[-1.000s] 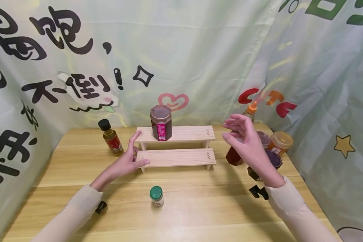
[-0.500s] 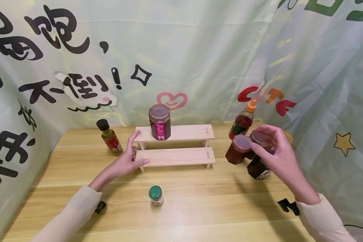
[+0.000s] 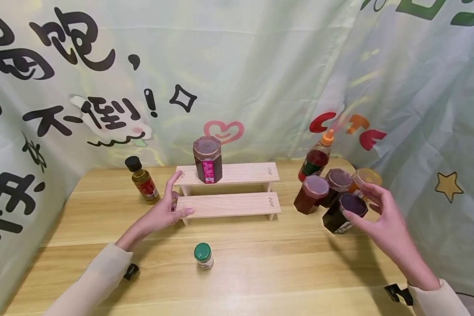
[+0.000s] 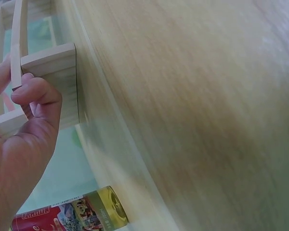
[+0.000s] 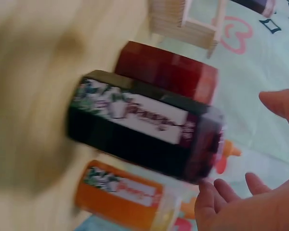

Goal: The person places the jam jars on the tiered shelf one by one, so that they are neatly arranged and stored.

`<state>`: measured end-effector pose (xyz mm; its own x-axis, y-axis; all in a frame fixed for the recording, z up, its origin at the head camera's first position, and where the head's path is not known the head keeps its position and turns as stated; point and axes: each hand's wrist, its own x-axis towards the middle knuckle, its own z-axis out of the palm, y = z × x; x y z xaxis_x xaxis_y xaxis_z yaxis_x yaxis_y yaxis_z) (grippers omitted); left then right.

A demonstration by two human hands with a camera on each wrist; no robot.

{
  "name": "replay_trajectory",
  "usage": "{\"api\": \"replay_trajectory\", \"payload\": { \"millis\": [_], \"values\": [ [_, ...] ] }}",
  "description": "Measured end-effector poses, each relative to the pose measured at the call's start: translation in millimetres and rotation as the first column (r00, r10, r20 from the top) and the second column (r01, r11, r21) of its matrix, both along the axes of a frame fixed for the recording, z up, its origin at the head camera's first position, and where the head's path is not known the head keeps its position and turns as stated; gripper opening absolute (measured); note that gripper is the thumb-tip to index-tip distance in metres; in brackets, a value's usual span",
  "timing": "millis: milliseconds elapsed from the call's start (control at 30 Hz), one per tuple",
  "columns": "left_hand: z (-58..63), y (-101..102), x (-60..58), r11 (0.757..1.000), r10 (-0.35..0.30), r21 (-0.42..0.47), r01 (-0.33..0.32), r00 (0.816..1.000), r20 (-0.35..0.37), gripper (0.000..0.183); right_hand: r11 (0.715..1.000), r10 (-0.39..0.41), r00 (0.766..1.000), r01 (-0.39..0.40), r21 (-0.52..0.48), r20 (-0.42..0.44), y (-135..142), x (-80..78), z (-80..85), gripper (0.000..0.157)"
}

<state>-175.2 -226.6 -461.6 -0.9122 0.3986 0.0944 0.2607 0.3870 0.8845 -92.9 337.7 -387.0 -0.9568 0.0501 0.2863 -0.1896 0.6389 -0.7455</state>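
Note:
My left hand [image 3: 166, 210] grips the left end of a two-step wooden stand [image 3: 229, 204]; its thumb lies on the lower step, and in the left wrist view curled fingers [image 4: 41, 94] meet the board. A dark jar with a pink label [image 3: 208, 160] stands on the upper step. At the right, my right hand [image 3: 387, 224] reaches over a dark jam jar [image 3: 345, 213], thumb and fingers spread around its lid. In the right wrist view that jar's label [image 5: 149, 115] faces the camera, and the hand is not closed round it.
Beside the dark jar stand a red jar [image 3: 311, 195], another dark jar [image 3: 335, 184], an orange jar [image 3: 365, 180] and a sauce bottle [image 3: 316, 160]. An oil bottle [image 3: 144, 182] is left of the stand. A green-capped shaker [image 3: 203, 255] stands in front.
My right hand has moved right and down, from above the red jar to the dark jam jar's lid. The left hand stays on the stand.

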Motion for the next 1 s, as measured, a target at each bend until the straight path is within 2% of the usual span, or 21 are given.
{"api": "replay_trajectory", "payload": {
  "millis": [200,367,600,733,1000],
  "values": [
    [0.3,0,1.2,1.0,0.007,-0.003,-0.007,1.0,0.012,0.118,0.999,0.035,0.999,-0.036,0.02,0.035,9,-2.9,-24.2,0.099],
    [0.1,-1,0.9,1.0,0.016,0.001,-0.016,1.0,0.014,0.117,0.997,0.07,0.995,-0.071,0.017,0.076,14,-8.2,-36.3,0.102],
    [-1.1,-2,1.0,1.0,0.016,0.009,-0.016,1.0,0.006,0.118,0.989,0.145,0.987,-0.146,0.013,0.066,25,-15.8,-50.2,0.102],
    [-1.6,-2,0.7,1.0,0.019,-0.001,-0.019,1.0,0.007,0.117,0.99,0.139,0.988,-0.141,0.022,0.061,28,-16.8,-55.7,0.101],
    [-1.1,-2,0.0,1.0,0.016,0.008,-0.016,0.999,0.034,0.117,0.997,0.064,0.998,-0.064,0.039,0.004,23,-13.9,-62.6,0.106]
  ]
}}
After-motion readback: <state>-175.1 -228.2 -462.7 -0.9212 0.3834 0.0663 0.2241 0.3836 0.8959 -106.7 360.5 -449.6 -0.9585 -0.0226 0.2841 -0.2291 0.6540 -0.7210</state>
